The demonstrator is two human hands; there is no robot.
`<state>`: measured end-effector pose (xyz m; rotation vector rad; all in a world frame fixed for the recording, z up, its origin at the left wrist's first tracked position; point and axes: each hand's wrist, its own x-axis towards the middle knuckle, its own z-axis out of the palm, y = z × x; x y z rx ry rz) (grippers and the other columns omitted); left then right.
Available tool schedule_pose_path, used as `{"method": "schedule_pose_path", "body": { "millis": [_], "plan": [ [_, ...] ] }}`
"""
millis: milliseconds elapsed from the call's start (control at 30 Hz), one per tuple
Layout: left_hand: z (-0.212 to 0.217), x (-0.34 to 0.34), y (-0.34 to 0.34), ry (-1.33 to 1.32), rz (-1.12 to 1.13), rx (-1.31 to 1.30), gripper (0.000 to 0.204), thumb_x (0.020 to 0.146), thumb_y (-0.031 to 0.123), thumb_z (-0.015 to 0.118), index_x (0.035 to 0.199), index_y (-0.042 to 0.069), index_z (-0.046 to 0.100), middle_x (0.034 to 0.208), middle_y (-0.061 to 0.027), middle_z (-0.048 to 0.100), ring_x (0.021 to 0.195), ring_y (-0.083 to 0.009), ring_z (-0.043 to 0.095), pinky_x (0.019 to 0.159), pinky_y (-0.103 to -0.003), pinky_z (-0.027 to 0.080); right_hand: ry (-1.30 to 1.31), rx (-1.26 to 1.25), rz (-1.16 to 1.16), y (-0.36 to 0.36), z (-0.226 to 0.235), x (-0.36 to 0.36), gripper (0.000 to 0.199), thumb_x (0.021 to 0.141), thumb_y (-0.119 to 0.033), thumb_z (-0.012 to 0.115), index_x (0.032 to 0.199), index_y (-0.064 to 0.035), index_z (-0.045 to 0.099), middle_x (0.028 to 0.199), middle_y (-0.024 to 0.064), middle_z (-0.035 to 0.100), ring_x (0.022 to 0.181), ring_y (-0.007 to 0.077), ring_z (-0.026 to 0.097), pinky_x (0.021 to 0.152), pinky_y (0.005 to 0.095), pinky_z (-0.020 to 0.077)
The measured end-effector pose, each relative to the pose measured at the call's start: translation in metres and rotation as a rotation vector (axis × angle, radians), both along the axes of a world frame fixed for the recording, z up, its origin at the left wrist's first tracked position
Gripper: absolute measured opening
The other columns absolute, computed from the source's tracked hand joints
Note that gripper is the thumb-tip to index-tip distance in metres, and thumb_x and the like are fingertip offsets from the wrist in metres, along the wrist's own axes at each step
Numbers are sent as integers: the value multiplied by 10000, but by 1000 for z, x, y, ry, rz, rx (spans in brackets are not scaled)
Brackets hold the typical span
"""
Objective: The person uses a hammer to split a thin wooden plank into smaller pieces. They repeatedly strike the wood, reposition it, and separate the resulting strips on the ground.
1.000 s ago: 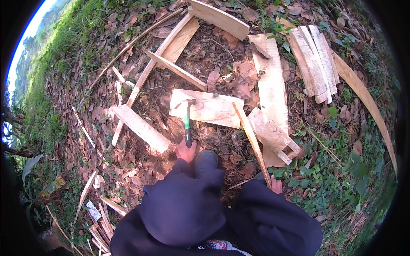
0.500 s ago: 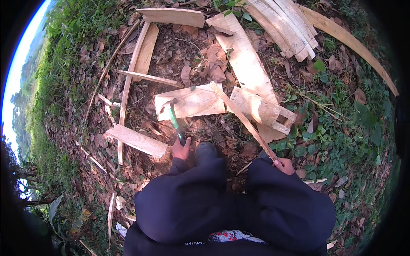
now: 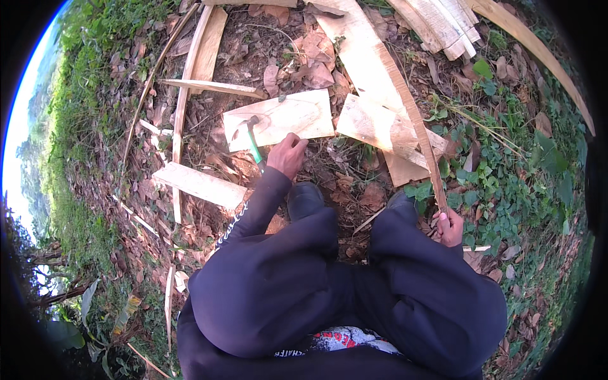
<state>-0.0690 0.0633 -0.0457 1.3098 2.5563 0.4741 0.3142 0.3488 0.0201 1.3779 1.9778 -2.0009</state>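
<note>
My left hand (image 3: 287, 156) is by the near edge of a flat, pale board (image 3: 272, 123), its fingers curled together; whatever may be inside them is hidden. Beside its wrist lies a hammer (image 3: 253, 140) with a green handle, its dark head on that board, and no finger appears to be around it. To the right, my right hand (image 3: 450, 228) grips the near end of a long, thin wooden strip (image 3: 415, 123). The strip slants away to the far side, passing over a nailed wooden piece (image 3: 373, 126) and a wide plank (image 3: 354, 54).
A short board (image 3: 199, 185) lies on the left, across a long upright batten (image 3: 182, 120). Stacked planks (image 3: 437, 25) and a long curved board (image 3: 538, 54) are at the far right. Dry leaves and green plants cover the ground around my boots (image 3: 305, 200).
My left hand has let go of the hammer and moved right and forward. My right hand has shifted right, swinging the strip's far end away and to the right. The view has tilted slightly.
</note>
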Motion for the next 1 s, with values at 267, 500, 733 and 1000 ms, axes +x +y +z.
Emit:
{"method": "schedule_pose_path", "body": {
  "millis": [267, 500, 733, 1000],
  "plan": [
    [-5, -5, -7, 141, -133, -33, 197, 746, 50, 605, 941, 67, 585, 931, -72, 525, 873, -234, 592, 737, -351, 510, -6, 126, -181, 16, -1, 31, 350, 939, -327, 598, 873, 16, 632, 536, -35, 445, 443, 40, 401, 417, 217, 318],
    [3, -1, -1, 225, -173, -166, 242, 797, 55, 589, 1038, 49, 582, 1000, -95, 550, 907, -263, 607, 778, -376, 508, -66, 293, -197, 32, 5, 19, 366, 936, -344, 619, 819, 2, 608, 579, -27, 451, 489, 50, 401, 450, 241, 319],
    [36, -3, 7, -12, -26, -83, 98, 913, 71, 524, 996, 21, 535, 927, -142, 574, 855, -327, 600, 743, -412, 480, -208, 461, -285, 44, -9, 20, 381, 912, -348, 661, 805, 11, 589, 571, 26, 448, 541, 109, 387, 507, 296, 336],
    [131, -52, 118, -406, 29, 247, 293, 873, 115, 668, 1137, 10, 599, 911, -103, 663, 810, -201, 651, 661, -283, 490, -452, 757, -285, 56, -13, 6, 362, 889, -341, 694, 834, 4, 596, 591, 89, 505, 533, 205, 433, 547, 348, 407]
  ]
}}
